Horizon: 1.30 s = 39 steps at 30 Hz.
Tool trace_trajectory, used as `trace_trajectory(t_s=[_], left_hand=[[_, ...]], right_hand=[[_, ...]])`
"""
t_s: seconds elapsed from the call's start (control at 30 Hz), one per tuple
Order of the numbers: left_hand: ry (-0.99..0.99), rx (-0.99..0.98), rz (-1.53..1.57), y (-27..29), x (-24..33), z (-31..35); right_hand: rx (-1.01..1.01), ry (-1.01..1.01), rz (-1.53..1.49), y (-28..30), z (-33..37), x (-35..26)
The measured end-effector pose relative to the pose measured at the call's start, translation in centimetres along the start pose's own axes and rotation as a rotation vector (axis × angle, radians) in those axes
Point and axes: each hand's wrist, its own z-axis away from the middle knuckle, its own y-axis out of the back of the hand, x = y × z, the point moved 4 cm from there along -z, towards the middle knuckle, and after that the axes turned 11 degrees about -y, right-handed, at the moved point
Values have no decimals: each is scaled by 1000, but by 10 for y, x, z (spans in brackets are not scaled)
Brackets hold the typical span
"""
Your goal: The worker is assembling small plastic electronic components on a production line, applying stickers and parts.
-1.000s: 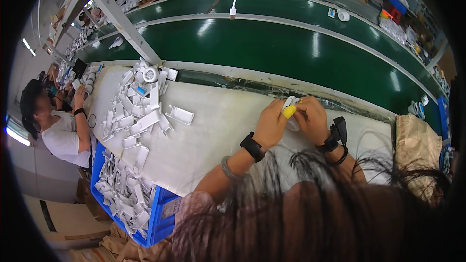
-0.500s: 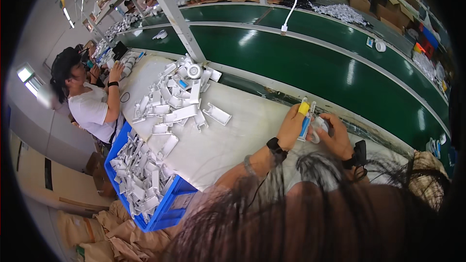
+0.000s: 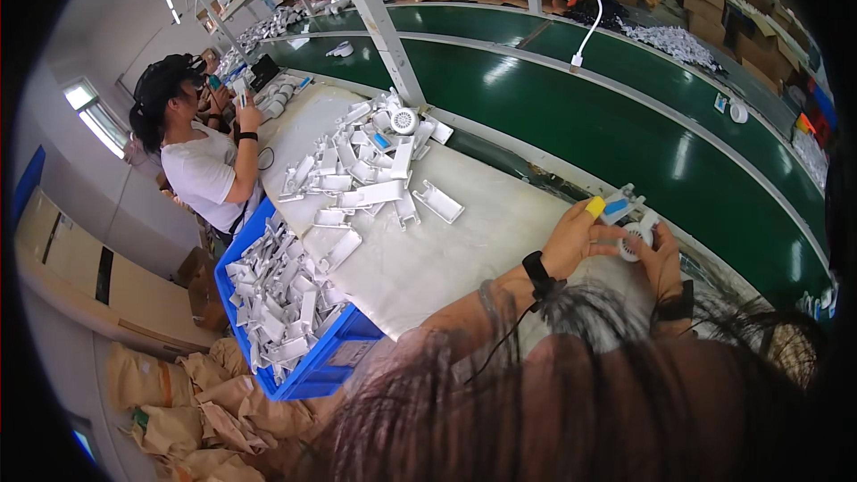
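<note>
Above the near right part of the table, both my hands work on a white handheld fan. My right hand (image 3: 659, 261) is closed around its round grilled fan head (image 3: 635, 242). My left hand (image 3: 571, 239) pinches at the left side of that head, and a yellow cover (image 3: 595, 207) sits on one of its fingertips. Just beyond the fingers is a white shell piece with a blue cylindrical cell (image 3: 616, 206); I cannot tell whether it is joined to the head. Hair partly hides my wrists.
White plastic shells (image 3: 370, 165) are heaped on the pale table (image 3: 428, 259). More shells fill a blue crate (image 3: 361, 330) at the left. A green conveyor belt (image 3: 553, 112) runs behind. A co-worker (image 3: 201, 156) stands at the far left. A white cable (image 3: 596, 9) hangs down.
My hands have turned the fan so the grille shows, and the blue cell now lies beyond my left fingers. The whole view has shifted. The co-worker has raised a white piece.
</note>
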Motion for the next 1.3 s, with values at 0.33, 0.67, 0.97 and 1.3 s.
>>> trace_trajectory(t_s=[0.33, 0.67, 0.97, 1.3], left_hand=[[241, -185, -400, 2, -7, 6], [-553, -644, -1738, -44, -35, 54], [-616, -615, -1686, -43, -39, 50], [-639, -590, -1673, -41, -41, 49]], right_hand=[[254, 172, -65, 10, -16, 35], [-23, 573, 461, -20, 12, -3], [-22, 550, 400, -20, 8, 3], [-35, 526, 395, -20, 8, -4]])
